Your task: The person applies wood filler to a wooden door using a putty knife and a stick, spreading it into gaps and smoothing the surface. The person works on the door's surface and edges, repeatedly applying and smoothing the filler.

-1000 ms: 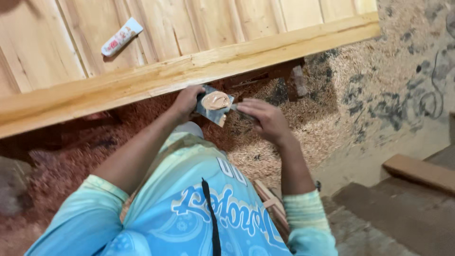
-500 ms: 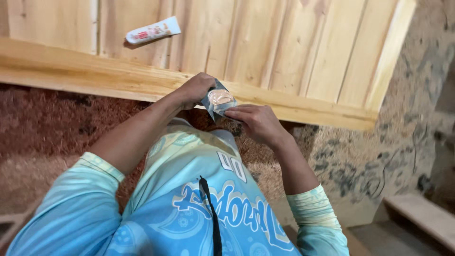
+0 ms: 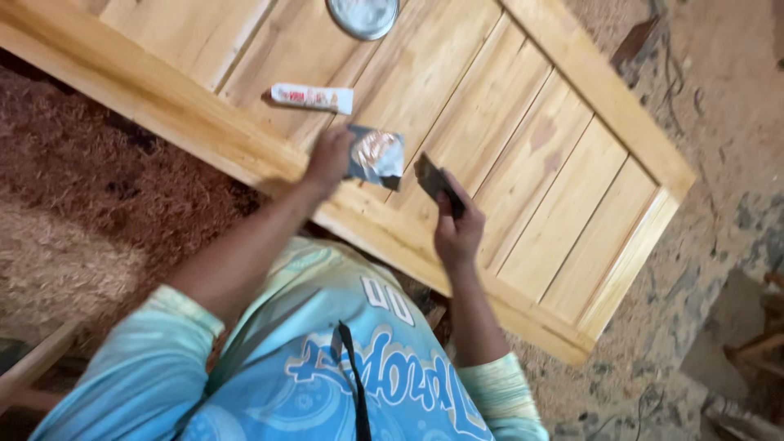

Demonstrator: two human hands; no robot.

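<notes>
Two hands hover above a pale wooden door panel [image 3: 523,155] near its long edge: left hand [image 3: 329,155] pinches a foil piece [image 3: 376,155] with filler, right hand [image 3: 457,233] clenches a dark scraper [image 3: 433,180]. Since earlier, hands have separated; a tube [image 3: 312,97] lies just beyond

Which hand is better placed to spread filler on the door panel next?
Probably the right hand: it grips the dark scraper over the wooden door. The left hand is occupied holding the metal plate with filler on it.
</notes>
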